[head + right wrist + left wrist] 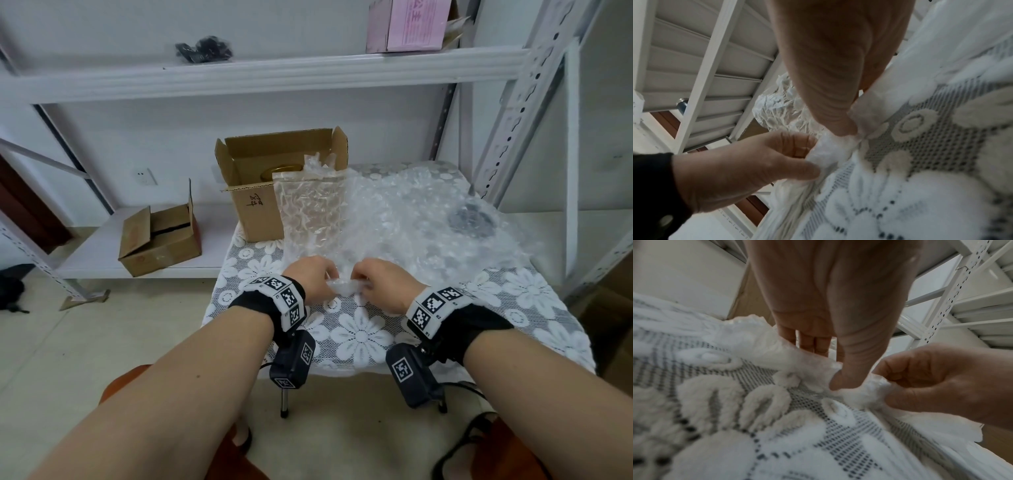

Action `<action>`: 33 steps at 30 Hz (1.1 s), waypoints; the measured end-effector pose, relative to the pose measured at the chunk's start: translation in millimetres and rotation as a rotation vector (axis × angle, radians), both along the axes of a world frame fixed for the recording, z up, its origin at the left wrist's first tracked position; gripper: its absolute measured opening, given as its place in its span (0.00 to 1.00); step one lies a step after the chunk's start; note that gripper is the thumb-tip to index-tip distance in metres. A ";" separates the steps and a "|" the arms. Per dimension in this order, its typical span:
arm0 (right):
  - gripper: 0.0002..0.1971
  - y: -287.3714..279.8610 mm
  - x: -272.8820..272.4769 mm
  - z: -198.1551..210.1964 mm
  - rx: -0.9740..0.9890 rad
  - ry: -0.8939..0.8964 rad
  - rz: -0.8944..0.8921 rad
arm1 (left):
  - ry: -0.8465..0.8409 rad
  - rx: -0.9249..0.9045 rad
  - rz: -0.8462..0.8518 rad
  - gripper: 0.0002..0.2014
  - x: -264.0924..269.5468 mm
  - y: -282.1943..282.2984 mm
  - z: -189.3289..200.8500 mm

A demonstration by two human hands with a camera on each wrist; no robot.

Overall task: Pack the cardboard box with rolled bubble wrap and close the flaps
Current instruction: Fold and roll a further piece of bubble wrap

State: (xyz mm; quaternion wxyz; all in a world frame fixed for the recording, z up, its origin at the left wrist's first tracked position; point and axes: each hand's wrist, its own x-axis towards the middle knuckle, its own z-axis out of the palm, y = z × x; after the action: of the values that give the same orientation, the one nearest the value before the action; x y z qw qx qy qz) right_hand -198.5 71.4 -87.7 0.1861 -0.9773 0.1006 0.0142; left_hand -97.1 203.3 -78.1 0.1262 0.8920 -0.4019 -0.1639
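An open cardboard box [257, 205] stands at the table's far left, flaps up, with a gold-lidded item and crumpled wrap inside. A clear bubble wrap sheet [404, 226] spreads across the table and partly drapes over the box front. Both hands meet at its near edge. My left hand [313, 279] pinches the folded edge of the bubble wrap [812, 368] between thumb and fingers. My right hand [380, 281] pinches the same edge [863, 116] just to the right. The edge is bunched up between the two thumbs.
A lace flower tablecloth [363, 329] covers the small table. A dark round object [471, 222] lies under the wrap at far right. White metal shelving [274, 73] stands behind, holding a second cardboard box [159, 240], a pink box [409, 24] and black items.
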 end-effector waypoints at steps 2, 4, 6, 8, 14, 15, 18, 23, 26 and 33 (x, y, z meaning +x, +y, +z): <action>0.12 -2.5 -0.2 1.5 0.019 0.007 -0.028 | -0.019 0.026 -0.001 0.16 1.1 -2.0 -0.5; 0.12 -3.8 -1.2 2.6 0.007 0.006 -0.044 | -0.030 0.044 0.011 0.16 2.1 -3.6 -0.6; 0.14 -4.1 -2.0 3.3 -0.008 0.011 -0.053 | -0.023 0.063 0.025 0.18 2.3 -4.4 -0.3; 0.15 -4.1 -2.4 5.2 -0.005 0.030 -0.060 | -0.011 0.096 0.023 0.22 1.4 -4.5 -0.2; 0.15 -3.8 -2.2 10.8 0.029 0.115 -0.082 | -0.014 0.246 -0.010 0.16 -1.5 -3.5 -0.4; 0.14 -4.7 -2.3 10.8 0.026 0.128 -0.096 | -0.015 0.276 -0.008 0.15 -1.4 -3.1 -0.5; 0.14 -11.8 -2.7 9.8 -0.004 0.160 -0.163 | -0.032 0.354 0.010 0.11 0.6 -0.9 0.5; 0.23 -23.3 -5.6 7.7 -0.044 0.184 -0.245 | -0.110 0.270 0.058 0.13 0.3 1.6 5.5; 0.23 -23.3 -5.6 5.5 -0.043 0.188 -0.255 | -0.205 0.003 0.053 0.15 -3.4 0.5 7.9; 0.21 -21.7 -5.9 4.9 -0.038 0.204 -0.282 | -0.019 -0.063 -0.116 0.12 -11.7 -4.9 6.6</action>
State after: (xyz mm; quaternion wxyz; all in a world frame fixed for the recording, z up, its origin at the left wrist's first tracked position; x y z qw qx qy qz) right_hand -204.4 49.7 -82.9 0.1563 -0.9504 0.2552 0.0853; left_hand -108.9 198.4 -71.5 0.1410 0.8643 -0.4589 -0.1498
